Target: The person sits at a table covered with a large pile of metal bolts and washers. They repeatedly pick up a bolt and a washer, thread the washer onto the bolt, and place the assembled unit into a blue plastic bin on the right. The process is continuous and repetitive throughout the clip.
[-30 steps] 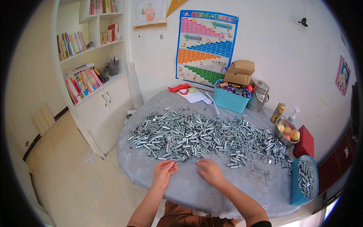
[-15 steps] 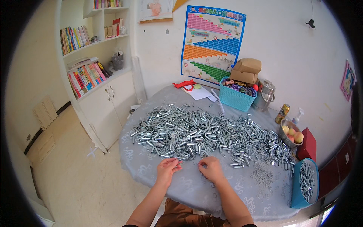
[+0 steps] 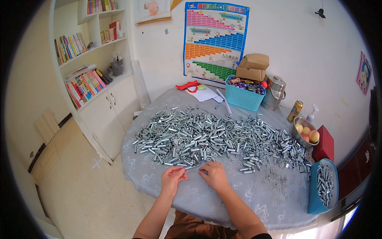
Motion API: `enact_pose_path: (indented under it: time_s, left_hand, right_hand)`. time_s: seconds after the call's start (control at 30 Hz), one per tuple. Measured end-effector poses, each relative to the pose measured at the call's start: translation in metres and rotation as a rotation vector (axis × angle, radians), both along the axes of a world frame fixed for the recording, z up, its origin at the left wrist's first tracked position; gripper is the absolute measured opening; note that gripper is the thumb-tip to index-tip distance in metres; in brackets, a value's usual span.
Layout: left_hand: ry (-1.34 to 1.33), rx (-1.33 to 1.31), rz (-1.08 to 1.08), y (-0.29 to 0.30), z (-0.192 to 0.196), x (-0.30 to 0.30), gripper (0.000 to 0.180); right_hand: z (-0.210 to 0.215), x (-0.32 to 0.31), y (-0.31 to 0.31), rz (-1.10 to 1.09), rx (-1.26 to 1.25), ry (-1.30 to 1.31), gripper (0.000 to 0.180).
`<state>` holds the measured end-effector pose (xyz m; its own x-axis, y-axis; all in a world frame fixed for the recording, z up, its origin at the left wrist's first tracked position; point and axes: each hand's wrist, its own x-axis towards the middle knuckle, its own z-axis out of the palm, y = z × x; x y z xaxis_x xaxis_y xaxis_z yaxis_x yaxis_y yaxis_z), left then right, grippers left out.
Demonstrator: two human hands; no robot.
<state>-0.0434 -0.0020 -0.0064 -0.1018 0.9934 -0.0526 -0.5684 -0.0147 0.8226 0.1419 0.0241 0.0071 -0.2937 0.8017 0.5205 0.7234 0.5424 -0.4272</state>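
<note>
Head view: over the middle of one grey-clothed surface [image 3: 195, 195], one heap of metal pieces [image 3: 207, 135] is spread, too many and too overlapped to be counted. At its near edge, the left hand [image 3: 171, 181] is bent, its thumb brought close to the fingertips; the right hand [image 3: 214, 175] is curled, near it but apart. How far the fingers of either are closed — and whether a small piece is gripped — cannot be told, the tips being small and partly hidden. To the right, one patch of small rings [image 3: 274, 181] is scattered, likewise uncountable. One blue bin [image 3: 316, 197] is filled with metal pieces, the lower ones hidden. In one steel bowl [image 3: 297, 137], four fruits [image 3: 314, 136] can be made out. One can [image 3: 295, 111], one red box [image 3: 325, 143] and one turquoise basket [image 3: 244, 99] are also set there; one spray bottle [image 3: 312, 113] is partly hidden by the bowl. Lettering is printed on one poster [image 3: 215, 44]; the can's label is too small to be read. Both forearms [image 3: 153, 217] are cut off below.
</note>
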Motion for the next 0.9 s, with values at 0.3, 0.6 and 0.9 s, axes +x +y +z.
enact_pose_path:
  time_s: [0.3, 0.6, 0.9]
  left_hand:
    - [0.075, 0.027, -0.037, -0.001, 0.003, 0.003, 0.012]
    - [0.07, 0.034, -0.09, -0.002, 0.001, 0.001, 0.011]
    - [-0.019, -0.001, -0.092, 0.001, -0.004, -0.004, 0.008]
  right_hand:
    - [0.003, 0.005, -0.002, -0.02, -0.612, 0.737, 0.012]
    - [0.003, 0.0, -0.005, 0.161, -0.685, 0.849, 0.014]
    - [0.008, 0.007, -0.004, 0.054, -0.509, 0.722, 0.017]
